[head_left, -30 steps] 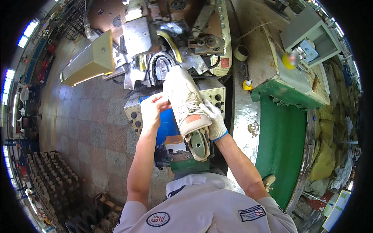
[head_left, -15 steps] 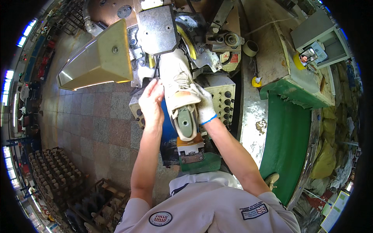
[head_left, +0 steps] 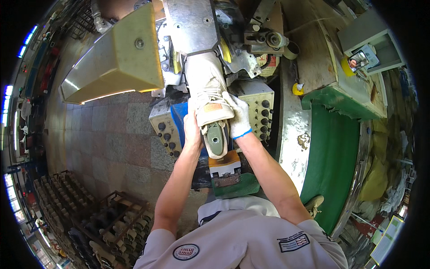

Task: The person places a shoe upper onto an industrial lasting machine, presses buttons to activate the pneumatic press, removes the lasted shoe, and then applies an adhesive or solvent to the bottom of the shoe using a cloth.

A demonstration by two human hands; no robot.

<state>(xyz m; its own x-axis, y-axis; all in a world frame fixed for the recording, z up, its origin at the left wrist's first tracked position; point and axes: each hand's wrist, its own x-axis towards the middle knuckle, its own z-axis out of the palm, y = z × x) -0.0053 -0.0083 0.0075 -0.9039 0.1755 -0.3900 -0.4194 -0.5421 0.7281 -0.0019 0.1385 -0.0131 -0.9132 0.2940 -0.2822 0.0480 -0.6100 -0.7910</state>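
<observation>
A cream lace-up shoe upper (head_left: 204,74) is fitted over a green shoe last (head_left: 215,139), whose heel end points toward me. Its toe sits under the machine's flat metal plate (head_left: 190,29), which hides the tip. Bare, my left hand (head_left: 192,127) presses along the shoe's left side, with most of its fingers hidden behind the upper. My right hand (head_left: 238,115), in a white knit glove with a blue cuff, grips the opposite side near the laces. Just below the heel is an orange-brown heel rest (head_left: 225,160) on a metal bracket.
A beige angular machine cover (head_left: 116,58) juts out at left. Control panels with black knobs (head_left: 256,110) flank the shoe. A green-surfaced trough (head_left: 331,166) runs along the right, beside a worn bench (head_left: 309,54). Racks of shoe lasts (head_left: 67,193) stand at lower left.
My left hand has come in from beside the shoe and closed against its left side. The right hand keeps its hold. The view has shifted slightly, with the machine appearing higher.
</observation>
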